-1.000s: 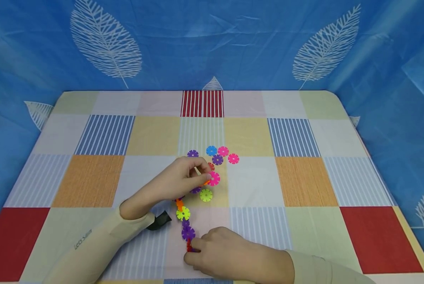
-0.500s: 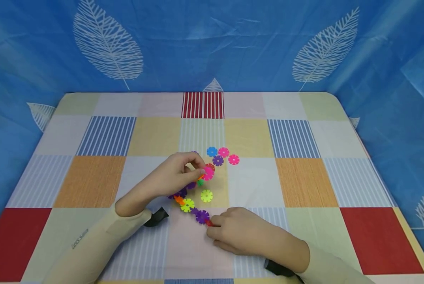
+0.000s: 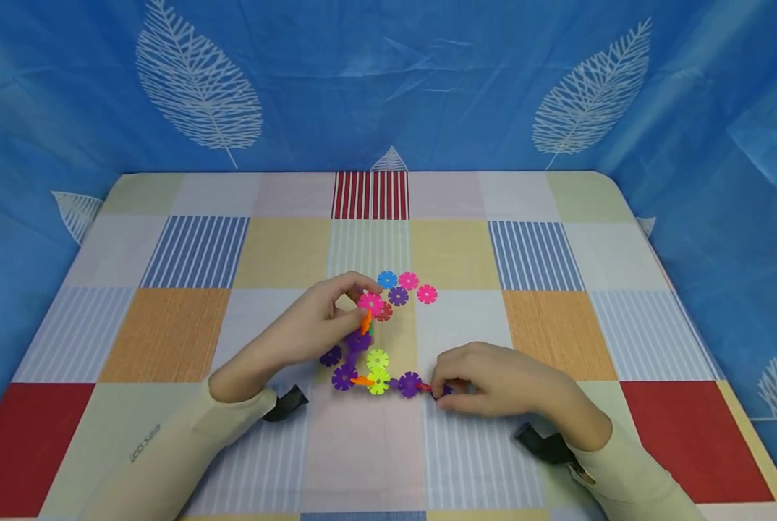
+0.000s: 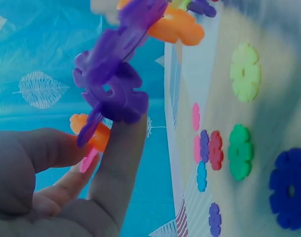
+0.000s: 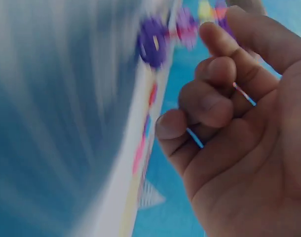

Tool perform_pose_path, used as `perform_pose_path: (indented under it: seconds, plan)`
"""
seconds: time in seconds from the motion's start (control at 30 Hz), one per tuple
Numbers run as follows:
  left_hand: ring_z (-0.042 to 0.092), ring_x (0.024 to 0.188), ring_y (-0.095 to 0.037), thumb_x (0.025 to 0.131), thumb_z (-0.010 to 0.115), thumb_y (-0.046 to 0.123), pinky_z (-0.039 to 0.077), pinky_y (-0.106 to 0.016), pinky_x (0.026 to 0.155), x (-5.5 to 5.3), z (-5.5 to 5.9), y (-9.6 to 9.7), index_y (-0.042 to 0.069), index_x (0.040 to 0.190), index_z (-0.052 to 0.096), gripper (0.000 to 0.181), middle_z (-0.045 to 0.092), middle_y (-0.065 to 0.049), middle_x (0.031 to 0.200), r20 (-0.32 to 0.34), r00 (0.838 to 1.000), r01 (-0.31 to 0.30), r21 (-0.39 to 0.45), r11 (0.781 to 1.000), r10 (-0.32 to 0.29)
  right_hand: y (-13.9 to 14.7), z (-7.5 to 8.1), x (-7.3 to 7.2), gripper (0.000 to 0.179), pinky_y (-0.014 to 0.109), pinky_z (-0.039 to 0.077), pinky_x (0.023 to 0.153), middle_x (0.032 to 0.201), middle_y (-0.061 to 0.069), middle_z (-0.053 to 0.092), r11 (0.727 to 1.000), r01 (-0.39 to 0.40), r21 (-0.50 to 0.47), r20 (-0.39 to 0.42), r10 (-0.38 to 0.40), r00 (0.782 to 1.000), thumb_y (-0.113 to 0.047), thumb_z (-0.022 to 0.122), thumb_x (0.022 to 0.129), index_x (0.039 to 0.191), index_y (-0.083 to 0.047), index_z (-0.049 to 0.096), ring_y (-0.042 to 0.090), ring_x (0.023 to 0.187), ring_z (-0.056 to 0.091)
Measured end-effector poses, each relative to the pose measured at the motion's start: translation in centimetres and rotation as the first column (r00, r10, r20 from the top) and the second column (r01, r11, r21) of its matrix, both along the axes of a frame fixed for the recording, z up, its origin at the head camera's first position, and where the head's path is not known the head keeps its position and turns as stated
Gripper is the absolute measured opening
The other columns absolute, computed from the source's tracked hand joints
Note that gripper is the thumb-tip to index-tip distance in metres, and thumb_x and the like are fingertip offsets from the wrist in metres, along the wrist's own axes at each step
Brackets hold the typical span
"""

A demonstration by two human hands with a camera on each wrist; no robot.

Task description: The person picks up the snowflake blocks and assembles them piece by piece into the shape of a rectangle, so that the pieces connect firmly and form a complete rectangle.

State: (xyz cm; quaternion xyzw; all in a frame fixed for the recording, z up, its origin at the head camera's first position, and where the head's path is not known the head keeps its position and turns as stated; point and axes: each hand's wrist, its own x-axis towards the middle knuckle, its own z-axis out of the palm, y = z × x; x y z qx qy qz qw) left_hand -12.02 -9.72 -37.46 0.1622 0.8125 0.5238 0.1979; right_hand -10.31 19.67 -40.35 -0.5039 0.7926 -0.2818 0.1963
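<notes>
A chain of interlocking snowflake discs [image 3: 409,385] runs in an L shape over the table, with purple, orange, yellow and red pieces. My left hand [image 3: 320,318] pinches its upper end, near a pink disc [image 3: 370,304] and an orange disc [image 3: 365,321]. In the left wrist view, purple discs [image 4: 113,94] of the chain rise by the index fingertip. My right hand [image 3: 493,376] is at the chain's right end, its fingers loosely bent. Seen from the right wrist, the purple end disc [image 5: 153,42] lies apart from those fingertips.
Behind the hands lie loose discs: blue [image 3: 387,280], pink [image 3: 427,294], purple [image 3: 398,296] and red [image 3: 383,311]. A loose yellow-green disc [image 3: 378,358] sits inside the L, a dark blue one [image 3: 330,354] beside it. A patchwork cloth [image 3: 532,333] covers the table; blue curtains [image 3: 388,79] surround it.
My right hand has swung the chain's lower end away and to the right, so that part now runs sideways. My left hand has shifted slightly back and left with the pink disc.
</notes>
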Motion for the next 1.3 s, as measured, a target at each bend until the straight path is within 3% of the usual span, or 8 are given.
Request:
perform_pose_path:
  seconds: [0.17, 0.23, 0.33, 0.43, 0.57, 0.73, 1.03, 1.3]
  plan:
    - [0.04, 0.043, -0.016, 0.096, 0.059, 0.008, 0.041, -0.026, 0.043, 0.9, -0.3, -0.5, 0.02, 0.126, 0.056, 0.033, 0.055, -0.006, 0.111, 0.007, 0.999, -0.035, 0.03, 0.999, 0.034, 1.0, 0.2, -3.0, 0.004, 0.022, 0.044, 0.059, 0.082, -0.015, 0.056, 0.981, 0.188, -0.051, 0.023, -0.187, 0.982, -0.022, 0.066, 0.094, 0.098, -0.022, 0.068, 0.005, 0.067, 0.048]
    - [0.042, 0.043, -0.019, 0.096, 0.061, 0.008, 0.041, -0.025, 0.044, 1.3, -0.6, -0.8, 0.019, 0.127, 0.056, 0.033, 0.055, -0.006, 0.112, 0.005, 0.999, -0.053, 0.039, 0.998, 0.052, 0.8, 0.0, -4.3, 0.011, 0.024, 0.045, 0.06, 0.085, -0.013, 0.059, 0.959, 0.278, -0.043, -0.008, -0.279, 0.96, -0.019, 0.067, 0.093, 0.104, -0.018, 0.069, 0.007, 0.068, 0.049]
    - [0.054, 0.049, -0.027, 0.095, 0.062, 0.006, 0.048, -0.029, 0.048, 1.8, -1.2, -1.2, 0.014, 0.128, 0.056, 0.035, 0.055, -0.008, 0.113, 0.024, 0.998, -0.061, 0.082, 0.995, 0.059, 0.1, -0.7, -6.0, 0.018, 0.027, 0.047, 0.065, 0.089, -0.008, 0.062, 0.924, 0.381, -0.035, -0.072, -0.382, 0.921, -0.017, 0.069, 0.091, 0.109, -0.013, 0.069, 0.011, 0.074, 0.053]
    - [0.066, 0.062, -0.034, 0.093, 0.063, 0.003, 0.056, -0.039, 0.057, 2.1, -1.8, -1.4, 0.012, 0.128, 0.056, 0.036, 0.054, -0.01, 0.113, 0.049, 0.998, -0.049, 0.14, 0.989, 0.042, -0.6, -1.4, -7.1, 0.024, 0.03, 0.048, 0.071, 0.094, -0.003, 0.064, 0.896, 0.443, -0.021, -0.143, -0.441, 0.886, -0.016, 0.07, 0.088, 0.111, -0.01, 0.068, 0.013, 0.08, 0.054]
    - [0.069, 0.069, -0.033, 0.092, 0.065, 0.0, 0.058, -0.046, 0.065, 2.4, -2.0, -1.4, 0.013, 0.125, 0.057, 0.037, 0.053, -0.012, 0.114, 0.074, 0.997, -0.028, 0.202, 0.979, 0.013, -1.2, -1.9, -7.9, 0.03, 0.033, 0.047, 0.074, 0.097, 0.002, 0.062, 0.87, 0.492, 0.018, -0.2, -0.479, 0.854, -0.015, 0.074, 0.083, 0.111, -0.007, 0.067, 0.016, 0.081, 0.052]
    - [0.068, 0.069, -0.034, 0.089, 0.069, 0.002, 0.057, -0.038, 0.061, 2.5, -2.0, -1.4, 0.015, 0.125, 0.056, 0.04, 0.052, -0.012, 0.114, 0.077, 0.997, -0.012, 0.19, 0.982, -0.003, -1.7, -2.2, -8.4, 0.03, 0.031, 0.047, 0.075, 0.097, 0.002, 0.059, 0.868, 0.49, 0.075, -0.199, -0.469, 0.861, -0.017, 0.076, 0.083, 0.109, -0.007, 0.068, 0.017, 0.082, 0.051]
    - [0.067, 0.07, -0.037, 0.09, 0.066, -0.002, 0.045, -0.022, 0.048, 2.7, -2.2, -1.4, 0.012, 0.125, 0.054, 0.039, 0.053, -0.011, 0.114, 0.089, 0.996, -0.023, 0.228, 0.973, 0.003, -2.3, -2.4, -8.7, 0.023, 0.031, 0.047, 0.077, 0.094, 0.0, 0.054, 0.865, 0.491, 0.102, -0.187, -0.468, 0.864, -0.016, 0.074, 0.078, 0.097, -0.011, 0.063, 0.016, 0.083, 0.05]
    - [0.061, 0.061, -0.038, 0.091, 0.065, -0.002, 0.038, -0.02, 0.045, 2.7, -2.3, -1.4, 0.008, 0.124, 0.055, 0.036, 0.051, -0.014, 0.11, 0.059, 0.998, -0.01, 0.234, 0.972, -0.004, -2.6, -2.0, -8.7, 0.028, 0.031, 0.047, 0.077, 0.094, 0.002, 0.056, 0.853, 0.501, 0.146, -0.147, -0.483, 0.863, -0.017, 0.073, 0.078, 0.102, -0.008, 0.061, 0.018, 0.084, 0.052]
